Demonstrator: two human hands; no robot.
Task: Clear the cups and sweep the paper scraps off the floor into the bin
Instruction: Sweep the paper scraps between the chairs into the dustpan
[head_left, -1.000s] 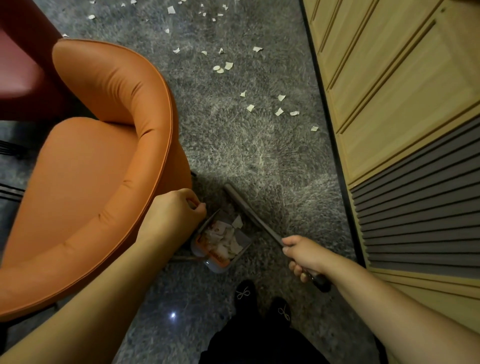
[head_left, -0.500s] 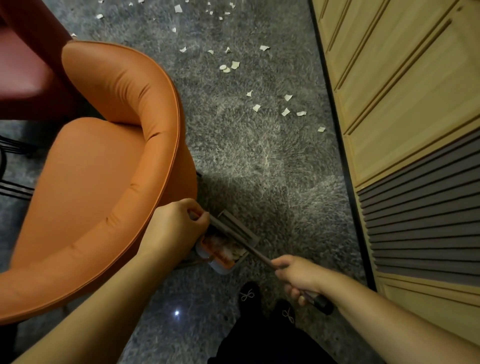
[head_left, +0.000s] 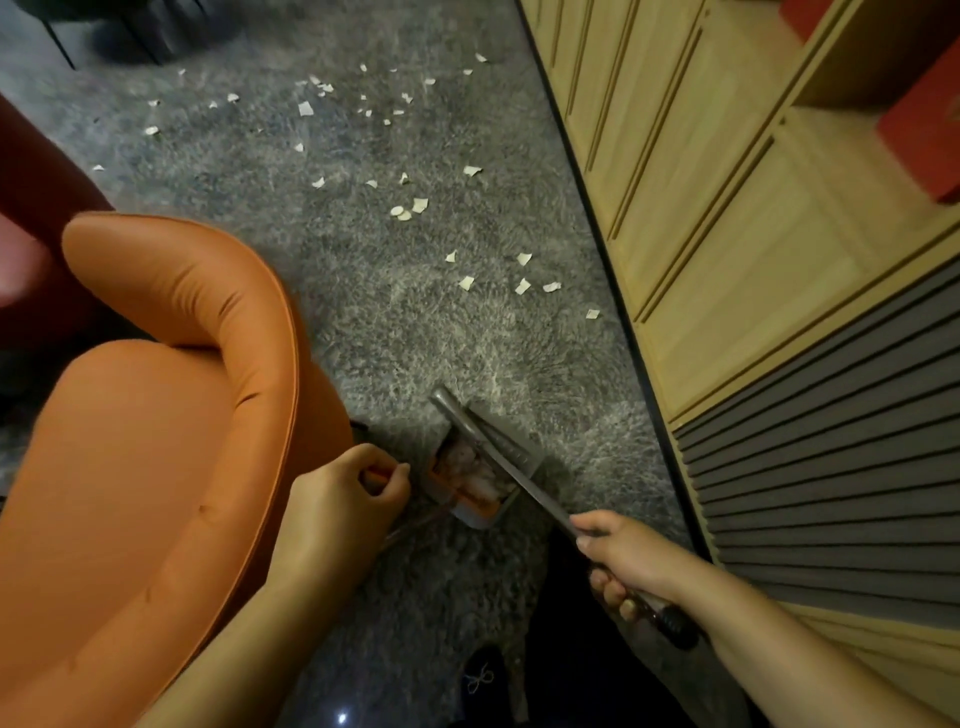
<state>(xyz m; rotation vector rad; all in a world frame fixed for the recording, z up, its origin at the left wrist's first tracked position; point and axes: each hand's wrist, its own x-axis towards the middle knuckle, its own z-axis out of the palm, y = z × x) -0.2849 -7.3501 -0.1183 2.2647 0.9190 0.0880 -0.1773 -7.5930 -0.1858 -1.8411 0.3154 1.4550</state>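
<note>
Down on the grey carpet (head_left: 415, 322), the left hand (head_left: 337, 499) curls its fingers around the orange handle of a dustpan (head_left: 470, 480) holding paper bits, just beside the orange chair (head_left: 156, 415). Meanwhile the right hand (head_left: 623, 558) grips a broom (head_left: 498, 452) by its handle, the head resting across the dustpan's mouth. More paper scraps (head_left: 467, 282) lie scattered farther up the carpet, near the wooden cabinet (head_left: 727, 234).

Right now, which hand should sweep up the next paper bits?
Right hand: it grips the brush, nearest the scraps. The left hand holds the dustpan handle.
</note>
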